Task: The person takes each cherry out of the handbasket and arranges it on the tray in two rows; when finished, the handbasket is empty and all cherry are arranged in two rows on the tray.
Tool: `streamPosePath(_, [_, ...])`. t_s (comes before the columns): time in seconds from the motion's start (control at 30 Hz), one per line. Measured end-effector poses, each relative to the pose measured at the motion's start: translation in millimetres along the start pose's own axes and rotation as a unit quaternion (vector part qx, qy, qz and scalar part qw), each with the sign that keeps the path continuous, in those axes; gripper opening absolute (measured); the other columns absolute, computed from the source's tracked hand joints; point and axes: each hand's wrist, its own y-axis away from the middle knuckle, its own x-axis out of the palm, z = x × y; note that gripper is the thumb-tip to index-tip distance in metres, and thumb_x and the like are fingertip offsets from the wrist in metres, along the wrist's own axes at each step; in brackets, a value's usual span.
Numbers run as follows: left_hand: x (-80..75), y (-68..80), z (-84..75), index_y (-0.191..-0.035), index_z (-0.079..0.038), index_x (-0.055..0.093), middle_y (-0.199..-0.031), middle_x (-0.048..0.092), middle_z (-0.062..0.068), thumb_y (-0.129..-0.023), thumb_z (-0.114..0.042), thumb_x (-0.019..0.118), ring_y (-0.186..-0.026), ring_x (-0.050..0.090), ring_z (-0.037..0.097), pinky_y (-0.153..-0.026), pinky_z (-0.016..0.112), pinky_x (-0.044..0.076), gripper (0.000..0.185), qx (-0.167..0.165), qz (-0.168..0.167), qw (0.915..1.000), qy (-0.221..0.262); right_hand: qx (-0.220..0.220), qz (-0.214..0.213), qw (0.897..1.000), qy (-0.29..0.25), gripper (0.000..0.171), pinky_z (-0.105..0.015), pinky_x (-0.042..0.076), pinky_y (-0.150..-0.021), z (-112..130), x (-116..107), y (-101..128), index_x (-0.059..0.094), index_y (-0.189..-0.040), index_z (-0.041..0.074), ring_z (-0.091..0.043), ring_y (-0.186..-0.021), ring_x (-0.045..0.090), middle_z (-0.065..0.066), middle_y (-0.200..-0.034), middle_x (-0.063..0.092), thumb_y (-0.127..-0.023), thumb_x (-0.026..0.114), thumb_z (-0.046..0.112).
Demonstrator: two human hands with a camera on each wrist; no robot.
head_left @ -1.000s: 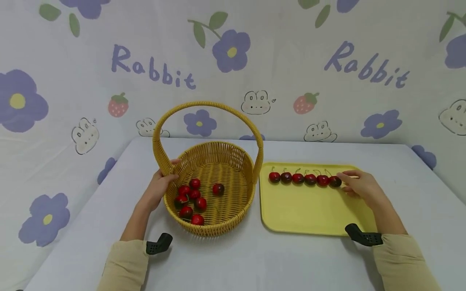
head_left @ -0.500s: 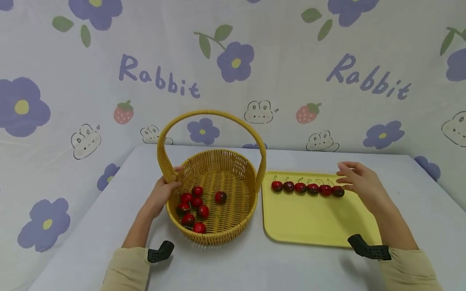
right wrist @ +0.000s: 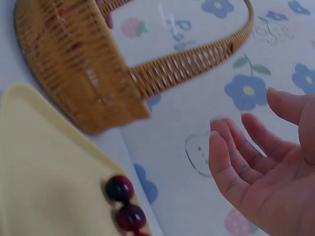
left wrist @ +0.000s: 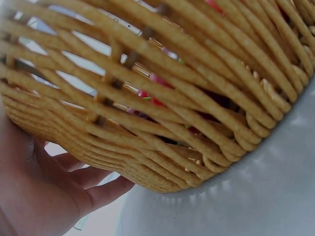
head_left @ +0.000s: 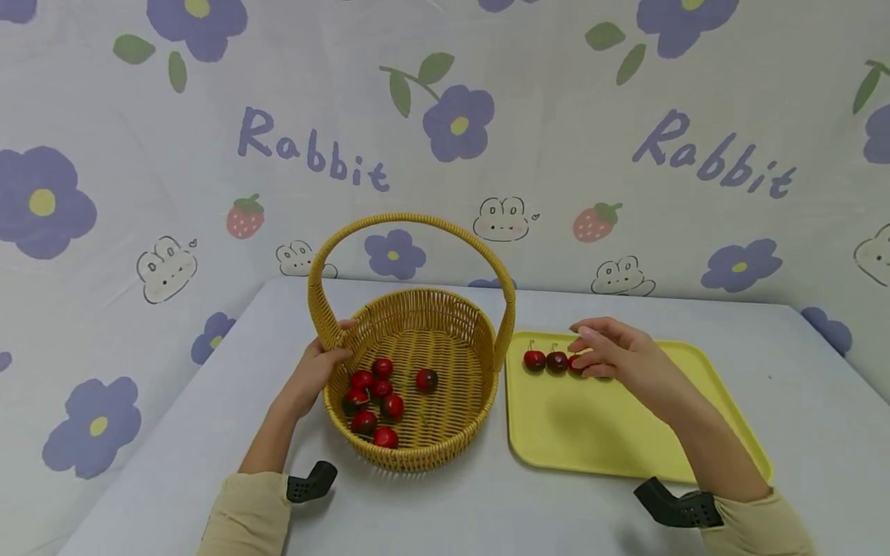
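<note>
At the left rim of a yellow wicker basket, my left hand grips the side near the foot of the tall arched handle. Several dark red cherries lie inside, mostly gathered at the left, with one cherry apart. My right hand hovers above a yellow tray, fingers loosely bent and nothing between them. Along the tray's far edge runs a row of cherries with stems; the hand hides its right part. In the right wrist view, the fingers are spread apart from the cherries.
Basket and tray stand side by side on a white table. Behind them hangs a white cloth printed with flowers and rabbits. The basket's handle rises high over its opening.
My right hand has come away from the row's right end, lifted, and moved left over the cherries. The left hand keeps its grip on the basket. The head view has shifted slightly.
</note>
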Motion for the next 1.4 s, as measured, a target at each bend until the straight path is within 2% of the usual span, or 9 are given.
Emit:
streamPosePath(0.17, [-0.1, 0.7, 0.8, -0.143, -0.007, 0.037, -0.144, 0.034, 0.021, -0.096, -0.004, 0.040, -0.130, 0.033, 0.036, -0.106, 0.057, 0.019, 0.048, -0.006, -0.004, 1.0000, -0.002, -0.018, 0.092, 0.995, -0.027, 0.046, -0.032, 0.050, -0.083, 4.1, 30.5, -8.1, 0.047, -0.131, -0.003, -0.029, -0.098, 0.059, -0.022, -0.115, 0.056, -0.099, 0.051, 0.029])
streamPosePath(0.27, [0.0, 1.1, 1.3, -0.143, -0.008, 0.037, -0.144, 0.034, 0.021, -0.095, -0.004, 0.040, -0.130, 0.033, 0.036, -0.106, 0.057, 0.019, 0.048, -0.009, -0.006, 0.9999, -0.002, -0.024, 0.147, 0.989, -0.022, 0.044, -0.036, 0.049, -0.085, 8.8, 50.3, -14.6, 0.049, -0.130, -0.002, -0.036, -0.101, 0.057, -0.020, -0.115, 0.058, -0.099, 0.051, 0.029])
streamPosePath(0.4, [0.6, 1.4, 1.6, -0.143, -0.007, 0.037, -0.144, 0.034, 0.022, -0.095, -0.004, 0.040, -0.130, 0.034, 0.036, -0.106, 0.056, 0.020, 0.048, -0.008, -0.006, 0.9999, 0.000, -0.031, 0.191, 0.981, 0.006, 0.043, -0.039, 0.049, -0.084, 14.1, 77.2, -24.8, 0.053, -0.128, 0.000, -0.038, -0.100, 0.057, -0.014, -0.111, 0.061, -0.098, 0.053, 0.032])
streamPosePath(0.5, [0.6, 1.2, 2.2, -0.143, -0.007, 0.036, -0.144, 0.033, 0.022, -0.096, -0.004, 0.041, -0.130, 0.033, 0.037, -0.106, 0.056, 0.021, 0.048, -0.005, -0.005, 1.0000, 0.002, -0.038, 0.210, 0.977, 0.026, 0.041, -0.040, 0.050, -0.082, 16.8, 95.7, -33.5, 0.056, -0.126, 0.003, -0.035, -0.097, 0.058, -0.010, -0.108, 0.062, -0.097, 0.054, 0.032])
streamPosePath(0.73, [-0.9, 0.2, 3.9, -0.143, -0.006, 0.036, -0.142, 0.036, 0.023, -0.096, -0.005, 0.041, -0.129, 0.034, 0.036, -0.106, 0.054, 0.022, 0.048, 0.003, 0.000, 1.0000, 0.001, -0.033, 0.250, 0.967, 0.042, 0.036, -0.045, 0.050, -0.083, 22.5, 128.9, -51.3, 0.060, -0.124, 0.005, -0.031, -0.095, 0.061, -0.013, -0.110, 0.062, -0.098, 0.053, 0.028])
streamPosePath(1.0, [-0.4, -0.1, 2.3, -0.143, -0.007, 0.037, -0.143, 0.036, 0.022, -0.096, -0.005, 0.042, -0.129, 0.035, 0.036, -0.106, 0.053, 0.022, 0.048, 0.006, -0.001, 1.0000, 0.000, 0.000, 0.317, 0.945, 0.075, 0.038, -0.037, 0.051, -0.082, 25.7, 151.9, -64.1, 0.061, -0.123, 0.003, -0.026, -0.097, 0.064, -0.007, -0.108, 0.066, -0.098, 0.053, 0.030])
streamPosePath(1.23, [-0.2, 0.4, 2.8, -0.143, -0.005, 0.037, -0.143, 0.036, 0.022, -0.095, -0.004, 0.042, -0.129, 0.035, 0.035, -0.105, 0.051, 0.022, 0.048, 0.006, -0.001, 1.0000, 0.004, 0.007, 0.336, 0.925, 0.175, 0.033, -0.031, 0.048, -0.081, 23.6, 172.5, -69.5, 0.063, -0.121, 0.010, -0.017, -0.089, 0.062, 0.001, -0.103, 0.064, -0.097, 0.054, 0.031])
streamPosePath(1.4, [-0.2, 0.4, 2.5, -0.142, -0.004, 0.038, -0.142, 0.037, 0.022, -0.095, -0.004, 0.042, -0.128, 0.035, 0.034, -0.105, 0.049, 0.023, 0.047, 0.015, -0.001, 0.9999, 0.007, 0.002, 0.333, 0.914, 0.233, 0.032, -0.029, 0.044, -0.085, 25.6, 185.1, -70.4, 0.065, -0.121, 0.013, -0.010, -0.093, 0.055, 0.006, -0.103, 0.062, -0.096, 0.056, 0.032])
